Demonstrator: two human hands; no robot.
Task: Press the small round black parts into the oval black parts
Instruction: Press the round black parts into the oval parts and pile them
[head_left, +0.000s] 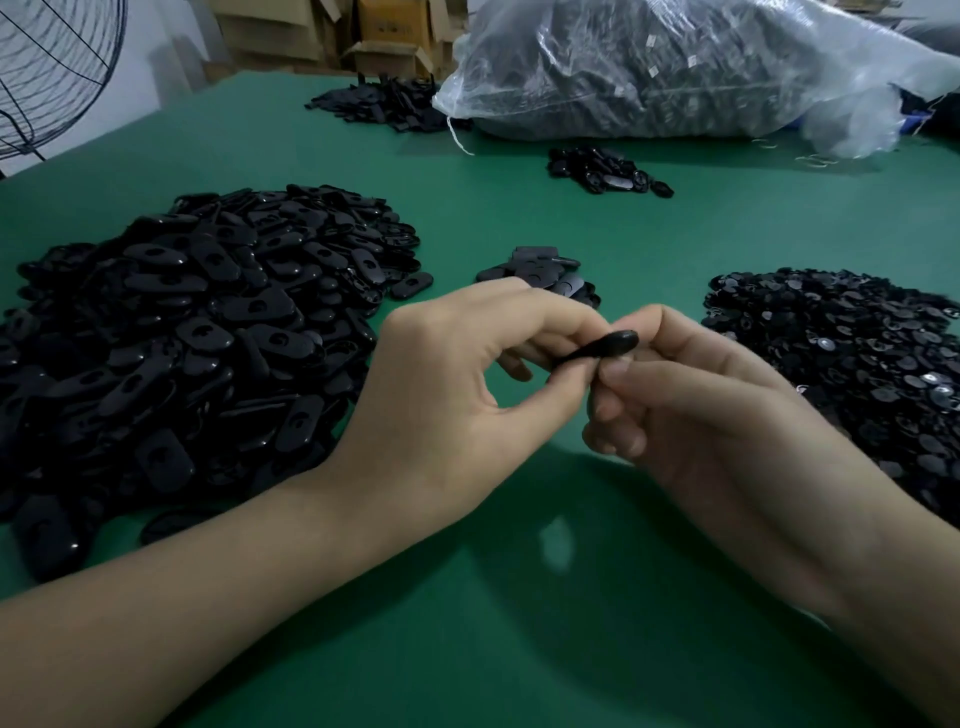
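Note:
Above the green table (519, 597), both hands meet on one oval black part (605, 349), seen edge-on. My left hand (467, 395) pinches its near end between thumb and fingers. My right hand (691, 400) pinches its far, thicker end with curled fingers. Whether a small round part sits in it is hidden. A big heap of oval black parts (192, 343) lies to the left. A heap of small round black parts (852, 364) lies to the right. A small stack of oval parts (540, 270) lies just behind my hands.
Two more small piles of black parts (605, 169) (379, 101) lie farther back. A large clear plastic bag (675, 67) of dark parts fills the back right. A wire fan guard (52, 67) stands at the back left, cardboard boxes (384, 36) behind the table.

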